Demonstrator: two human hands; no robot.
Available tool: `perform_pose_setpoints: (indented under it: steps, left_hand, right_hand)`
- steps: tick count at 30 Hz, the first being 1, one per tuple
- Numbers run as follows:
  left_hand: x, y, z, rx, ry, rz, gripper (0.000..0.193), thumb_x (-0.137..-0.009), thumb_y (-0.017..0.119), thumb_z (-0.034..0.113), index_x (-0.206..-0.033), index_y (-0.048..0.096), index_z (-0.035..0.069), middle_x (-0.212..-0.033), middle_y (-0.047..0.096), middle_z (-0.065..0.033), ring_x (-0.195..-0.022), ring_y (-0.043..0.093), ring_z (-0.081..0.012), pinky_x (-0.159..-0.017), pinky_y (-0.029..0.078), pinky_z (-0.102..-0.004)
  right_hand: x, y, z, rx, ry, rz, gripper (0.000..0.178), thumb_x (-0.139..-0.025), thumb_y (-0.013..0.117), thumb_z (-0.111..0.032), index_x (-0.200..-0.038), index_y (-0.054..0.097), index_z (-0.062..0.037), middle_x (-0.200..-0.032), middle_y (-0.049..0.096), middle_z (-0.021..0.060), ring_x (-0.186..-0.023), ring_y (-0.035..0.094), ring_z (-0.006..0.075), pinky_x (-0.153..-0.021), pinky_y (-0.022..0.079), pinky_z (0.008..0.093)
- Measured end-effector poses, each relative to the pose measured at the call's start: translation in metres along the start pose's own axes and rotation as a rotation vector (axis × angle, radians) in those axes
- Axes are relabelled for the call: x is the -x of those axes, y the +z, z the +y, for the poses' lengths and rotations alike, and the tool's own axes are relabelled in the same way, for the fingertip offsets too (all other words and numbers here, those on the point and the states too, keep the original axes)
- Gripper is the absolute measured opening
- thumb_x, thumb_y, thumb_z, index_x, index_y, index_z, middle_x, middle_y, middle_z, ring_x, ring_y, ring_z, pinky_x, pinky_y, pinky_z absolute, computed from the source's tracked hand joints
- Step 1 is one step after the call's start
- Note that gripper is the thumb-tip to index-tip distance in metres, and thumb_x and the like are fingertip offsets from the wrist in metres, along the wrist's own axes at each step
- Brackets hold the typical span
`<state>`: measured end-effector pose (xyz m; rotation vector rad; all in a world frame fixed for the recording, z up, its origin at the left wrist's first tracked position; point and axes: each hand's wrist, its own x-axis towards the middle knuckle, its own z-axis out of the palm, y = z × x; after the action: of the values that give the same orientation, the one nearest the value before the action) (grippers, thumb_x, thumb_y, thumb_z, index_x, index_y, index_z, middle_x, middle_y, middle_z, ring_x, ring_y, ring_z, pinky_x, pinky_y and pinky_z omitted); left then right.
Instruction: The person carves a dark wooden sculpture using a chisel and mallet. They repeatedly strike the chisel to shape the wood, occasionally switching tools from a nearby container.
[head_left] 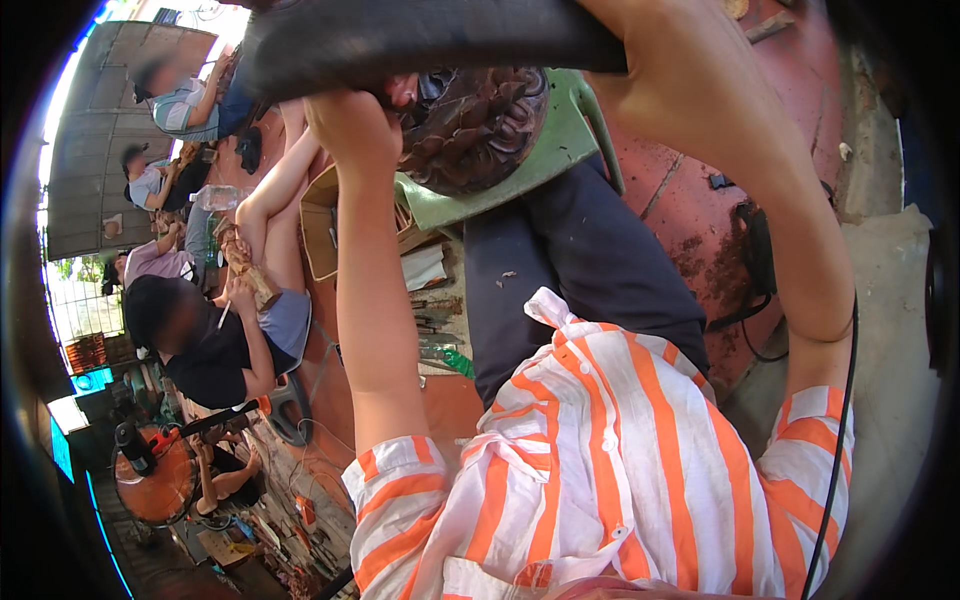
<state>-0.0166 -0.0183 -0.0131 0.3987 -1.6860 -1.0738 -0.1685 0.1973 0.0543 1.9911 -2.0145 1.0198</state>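
Observation:
A dark brown carved wooden piece point(480, 135), round with curling petal-like relief, rests on a green plastic stool point(520, 190) in front of my knees. My left hand point(352, 130) is closed in a fist at the carving's left side; what its fingers hold is hidden. My right arm reaches up and bends inward, with my right hand point(645, 65) beyond the carving at the top of the view. A thick black curved band point(430, 45) crosses the top and hides part of the carving. The fingers of my right hand are out of sight.
Left of the stool stand a cardboard box point(320, 220), a row of hand tools point(432, 315) and a green bottle point(455, 360). A seated co-worker point(215, 340) holds a light wooden carving point(240, 255). A black bag point(755, 250) lies at right; more people sit farther left.

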Motion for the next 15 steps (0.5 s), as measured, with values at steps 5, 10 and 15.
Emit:
perform_pose_setpoints:
  steps: [5,10,15]
  left_hand:
    - [-0.021,-0.033,0.053,0.506,-0.423,-0.297,0.04,-0.094,0.042,0.032,-0.06,0.041,0.012,-0.05,0.033,0.0011,-0.042,0.031,-0.0121,-0.044,0.028,-0.0277]
    - [-0.006,-0.021,0.061,0.551,-0.246,-0.079,0.056,-0.096,0.033,0.05,-0.062,0.049,0.007,-0.053,0.04,-0.0045,-0.045,0.037,-0.0163,-0.045,0.032,-0.0307]
    - [0.015,-0.008,0.047,0.481,-0.075,-0.07,0.051,-0.093,0.037,0.05,-0.062,0.046,0.011,-0.049,0.035,0.0006,-0.042,0.032,-0.0132,-0.045,0.029,-0.0282]
  right_hand:
    - [0.005,-0.003,0.002,0.018,0.02,0.039,0.028,-0.066,0.065,0.001,-0.089,0.05,-0.0026,-0.072,0.058,0.0191,-0.073,0.059,0.0407,-0.062,0.045,0.0442]
    - [0.01,-0.006,0.003,-0.061,-0.009,0.076,0.029,-0.065,0.065,0.0,-0.09,0.049,-0.0031,-0.071,0.057,0.0182,-0.072,0.059,0.0395,-0.06,0.044,0.0435]
    - [0.012,0.007,0.013,-0.137,-0.09,0.111,0.029,-0.064,0.065,0.001,-0.087,0.048,-0.0034,-0.069,0.055,0.0173,-0.07,0.058,0.0391,-0.059,0.043,0.0426]
